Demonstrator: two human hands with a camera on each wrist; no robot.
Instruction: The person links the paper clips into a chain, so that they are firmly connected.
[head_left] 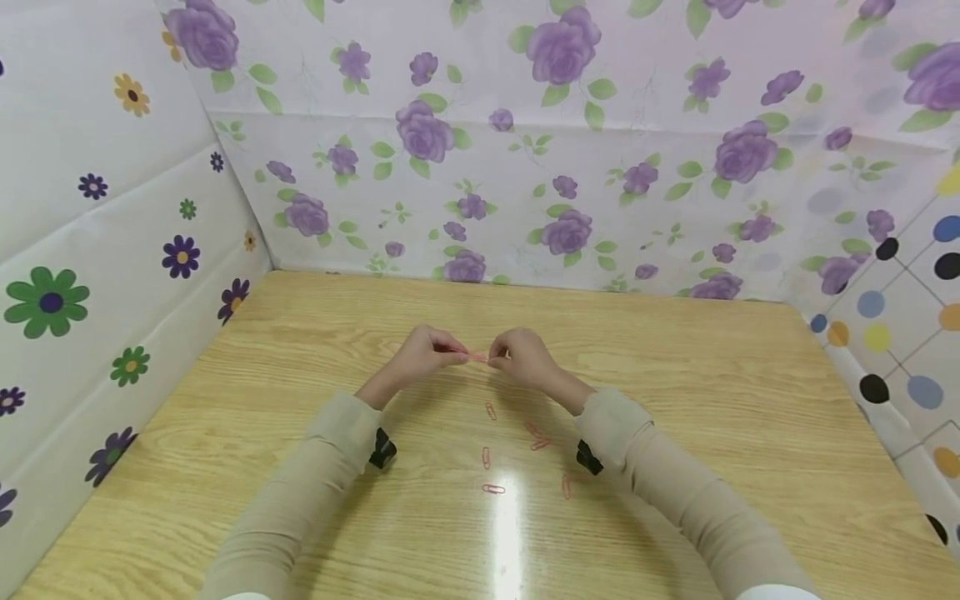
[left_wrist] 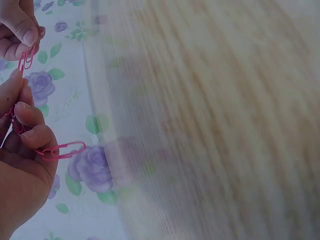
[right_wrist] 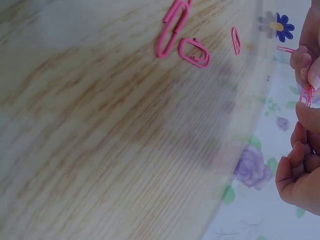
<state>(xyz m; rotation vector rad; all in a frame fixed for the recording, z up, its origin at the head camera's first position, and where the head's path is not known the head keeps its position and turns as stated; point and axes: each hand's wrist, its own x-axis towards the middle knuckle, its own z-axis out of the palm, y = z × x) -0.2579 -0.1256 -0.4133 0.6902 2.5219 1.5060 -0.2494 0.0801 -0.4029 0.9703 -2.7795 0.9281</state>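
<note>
Above the table's far half, my left hand (head_left: 424, 356) and right hand (head_left: 527, 357) meet almost tip to tip. Two pink paper clips (left_wrist: 26, 61) overlap between the fingertips; I cannot tell whether they are hooked together. The left hand's thumb and forefinger pinch one side. A short chain of pink clips runs through its curled fingers, and an end clip (left_wrist: 64, 150) pokes out past them. From the other side, the right hand pinches a clip (right_wrist: 306, 96) by its end between thumb and forefinger.
Several loose pink paper clips lie on the wooden table (head_left: 300, 333) nearer me, including a small cluster (head_left: 537, 436), a clip (head_left: 491, 410) just below the hands and a clip (head_left: 493, 489) closer in. Flower-patterned cloth (head_left: 480, 225) stands behind the table and at its left.
</note>
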